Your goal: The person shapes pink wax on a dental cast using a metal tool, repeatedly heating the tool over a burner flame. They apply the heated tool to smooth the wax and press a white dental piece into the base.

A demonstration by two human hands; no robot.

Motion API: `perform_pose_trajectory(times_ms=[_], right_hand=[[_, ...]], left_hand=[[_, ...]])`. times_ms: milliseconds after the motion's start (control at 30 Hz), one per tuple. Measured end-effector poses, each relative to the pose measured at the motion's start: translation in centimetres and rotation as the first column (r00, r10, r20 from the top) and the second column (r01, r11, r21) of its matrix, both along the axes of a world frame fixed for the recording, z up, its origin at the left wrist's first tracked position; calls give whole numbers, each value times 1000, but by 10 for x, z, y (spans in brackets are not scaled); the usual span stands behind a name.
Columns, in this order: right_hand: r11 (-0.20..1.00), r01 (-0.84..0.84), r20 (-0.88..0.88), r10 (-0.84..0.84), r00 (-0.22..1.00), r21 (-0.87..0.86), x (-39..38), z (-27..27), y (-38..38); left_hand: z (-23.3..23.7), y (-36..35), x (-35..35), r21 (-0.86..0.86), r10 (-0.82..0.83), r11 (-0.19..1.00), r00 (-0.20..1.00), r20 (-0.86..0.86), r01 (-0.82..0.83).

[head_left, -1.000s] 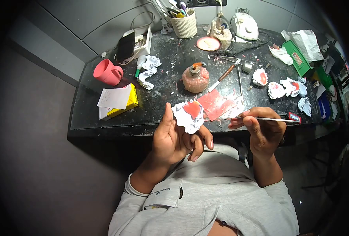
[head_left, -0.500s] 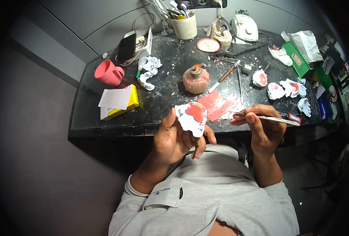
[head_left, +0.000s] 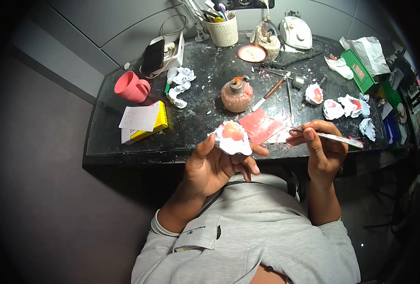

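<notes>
A white plaster cast (head_left: 233, 144) with a pink, glossy patch on top rests between the thumb and fingers of my left hand (head_left: 214, 168), just over the table's front edge. To the right, my right hand (head_left: 324, 151) pinches a thin metal tool (head_left: 340, 138), its narrow end pointing left. Between the hands, farther back, lies a pink wax sheet (head_left: 259, 125). Behind it stand a round burner jar (head_left: 237, 96) with an orange tip and a knife with a brown handle (head_left: 268, 95).
On the left are a pink mug (head_left: 132, 87) and a yellow box (head_left: 160, 120) under a paper note. Several plaster pieces (head_left: 333, 110) and a green box (head_left: 359, 71) occupy the right. A white basket (head_left: 222, 32) of pens stands at the back.
The cast in my left hand has turned and tilted, so its pink patch now faces more upward. My left fingers have shifted a little right. The tool has moved slightly right.
</notes>
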State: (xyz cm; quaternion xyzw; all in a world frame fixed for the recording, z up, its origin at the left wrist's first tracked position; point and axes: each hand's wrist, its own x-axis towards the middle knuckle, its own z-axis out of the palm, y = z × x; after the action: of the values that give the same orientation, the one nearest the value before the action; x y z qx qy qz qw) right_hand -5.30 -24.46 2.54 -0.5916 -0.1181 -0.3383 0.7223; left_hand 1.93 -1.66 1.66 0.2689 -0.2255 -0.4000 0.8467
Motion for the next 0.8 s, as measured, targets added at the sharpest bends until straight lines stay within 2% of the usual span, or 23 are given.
perform_pose_trajectory(times_ms=[100, 200, 267, 300, 400, 467, 533, 600, 633, 700, 800], right_hand=[[998, 65, -22, -65, 998, -21, 1, 1, -4], [996, 80, -26, -81, 996, -33, 2, 1, -10], [996, 87, -23, -88, 996, -33, 3, -2, -13], [995, 93, -21, -94, 995, -34, 3, -3, -15], [995, 99, -35, -100, 994, -24, 3, -4, -19], [993, 112, -31, -113, 993, -21, 4, -5, -20], [992, 124, -26, -124, 992, -19, 4, -6, -21], [992, 123, -25, -123, 992, -17, 5, -7, -21], [992, 123, -24, -124, 992, -16, 4, -7, -22], [994, 109, -30, -110, 993, -18, 4, -6, -22], [993, 111, -38, -112, 993, -26, 2, -5, -20]], left_hand=[[0, 0, -1, -19, 6, 1000, 998, -64, -7], [-2, 2, 1, -9, 25, 1000, 999, -40, -25], [-1, 4, 0, 93, 125, 987, 992, 34, -127], [0, 5, 0, 95, 124, 987, 992, 36, -127], [-1, 6, 2, 65, 123, 990, 990, 76, -128], [-3, 5, 2, -123, 49, 991, 996, -81, -59], [-2, 4, 0, -131, 36, 990, 992, -120, -52], [-2, 4, -1, -9, 131, 991, 991, -3, -131], [-3, 3, -2, -8, 131, 991, 991, -3, -131], [-6, 1, -4, 89, 271, 946, 911, 312, -312], [-17, 4, -1, 172, 297, 906, 871, 392, -387]])
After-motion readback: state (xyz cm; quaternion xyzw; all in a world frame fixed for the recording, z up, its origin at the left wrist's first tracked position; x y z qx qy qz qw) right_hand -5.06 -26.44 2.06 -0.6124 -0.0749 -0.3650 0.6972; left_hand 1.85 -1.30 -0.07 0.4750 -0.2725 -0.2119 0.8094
